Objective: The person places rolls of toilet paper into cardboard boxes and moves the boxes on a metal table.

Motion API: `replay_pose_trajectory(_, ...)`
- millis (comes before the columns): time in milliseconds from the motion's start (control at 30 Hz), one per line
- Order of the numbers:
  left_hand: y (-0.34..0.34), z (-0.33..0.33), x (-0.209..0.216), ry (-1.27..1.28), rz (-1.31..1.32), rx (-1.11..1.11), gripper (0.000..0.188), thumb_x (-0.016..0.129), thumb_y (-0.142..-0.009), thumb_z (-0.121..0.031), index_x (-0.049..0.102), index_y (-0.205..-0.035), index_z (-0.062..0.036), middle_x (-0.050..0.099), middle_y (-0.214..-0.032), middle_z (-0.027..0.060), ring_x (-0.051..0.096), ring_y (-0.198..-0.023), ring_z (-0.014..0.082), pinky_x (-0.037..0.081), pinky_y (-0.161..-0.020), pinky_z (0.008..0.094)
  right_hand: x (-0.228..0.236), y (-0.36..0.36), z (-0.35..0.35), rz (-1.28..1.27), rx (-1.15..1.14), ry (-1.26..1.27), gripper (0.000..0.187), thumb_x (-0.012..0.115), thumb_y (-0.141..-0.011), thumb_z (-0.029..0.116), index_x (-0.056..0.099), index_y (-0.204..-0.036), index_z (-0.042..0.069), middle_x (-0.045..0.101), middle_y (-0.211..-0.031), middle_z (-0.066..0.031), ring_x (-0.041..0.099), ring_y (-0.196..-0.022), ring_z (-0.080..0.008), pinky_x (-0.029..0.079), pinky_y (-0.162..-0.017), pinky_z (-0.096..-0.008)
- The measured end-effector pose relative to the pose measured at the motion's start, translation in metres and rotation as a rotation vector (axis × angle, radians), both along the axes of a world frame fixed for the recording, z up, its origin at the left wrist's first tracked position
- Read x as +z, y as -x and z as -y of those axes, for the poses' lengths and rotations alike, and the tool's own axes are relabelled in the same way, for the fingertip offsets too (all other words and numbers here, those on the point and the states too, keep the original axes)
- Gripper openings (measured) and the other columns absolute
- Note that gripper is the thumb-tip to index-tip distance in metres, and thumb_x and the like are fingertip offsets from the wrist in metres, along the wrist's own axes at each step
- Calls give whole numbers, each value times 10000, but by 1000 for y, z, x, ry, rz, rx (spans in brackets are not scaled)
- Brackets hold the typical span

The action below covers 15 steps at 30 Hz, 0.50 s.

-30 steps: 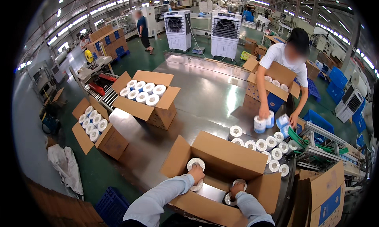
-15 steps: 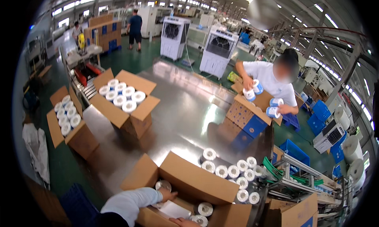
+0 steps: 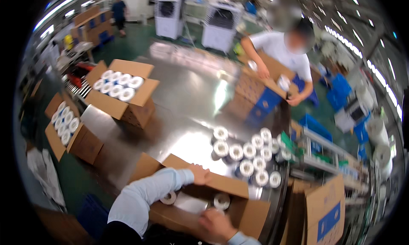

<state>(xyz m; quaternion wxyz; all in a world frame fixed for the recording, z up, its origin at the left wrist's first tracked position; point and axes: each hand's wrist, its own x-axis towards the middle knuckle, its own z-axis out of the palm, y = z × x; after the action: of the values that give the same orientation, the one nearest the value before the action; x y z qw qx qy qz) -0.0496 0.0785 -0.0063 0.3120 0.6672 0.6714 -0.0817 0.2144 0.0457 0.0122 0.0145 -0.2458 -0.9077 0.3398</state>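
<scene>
An open cardboard box [image 3: 170, 215] stands at the near edge of the metal table, below me. Inside it are a white roll [image 3: 169, 197] at the left, another roll [image 3: 221, 200] at the right and a flat white piece [image 3: 190, 202] between them. My left hand [image 3: 199, 175] reaches across the box and lies on its far flap [image 3: 226, 184], fingers stretched out. Over the near right side of the box is my right hand [image 3: 216, 223], smeared by motion; whether it holds anything is hidden.
Several loose rolls [image 3: 249, 150] stand upright beyond the box's right end. Two filled boxes [image 3: 140, 110] [image 3: 85, 144] sit to the left. Across the metal table [image 3: 183, 91], a co-worker [image 3: 277, 53] has both hands at another box [image 3: 251, 93]. A conveyor [image 3: 328, 151] runs at the right.
My left hand has come out of the box onto its far flap. My right hand has shifted right. The co-worker's hands have lowered with rolls to their box. The view has tilted down.
</scene>
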Motion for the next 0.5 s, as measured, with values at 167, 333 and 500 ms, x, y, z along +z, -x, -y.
replay_pose_trajectory(167,0,-38,7,252,-115,-100,711,294,-929,-604,481,-1399,-105,621,-1238,209,596,-1143,358,444,-993,417,6,-43,-92,-210,-672,-600,189,618,-874,188,634,-994,43,603,-881,-141,547,-854,-344,441,-743,-435)
replay_pose_trajectory(333,-21,-80,-58,271,93,4,646,309,-945,-583,573,-1298,-110,637,-1223,163,593,-1127,364,441,-993,421,-94,-98,-161,-25,-637,-6,206,577,-905,197,666,-1033,63,658,-936,-183,614,-879,-370,481,-771,-447)
replay_pose_trajectory(500,9,-77,-95,158,322,349,474,500,-905,-389,594,-1261,-91,641,-1177,212,605,-1101,359,446,-986,414,-142,-67,-265,334,-436,-536,434,659,-767,150,608,-1199,153,574,-1275,-78,530,-1146,-327,458,-914,-453)
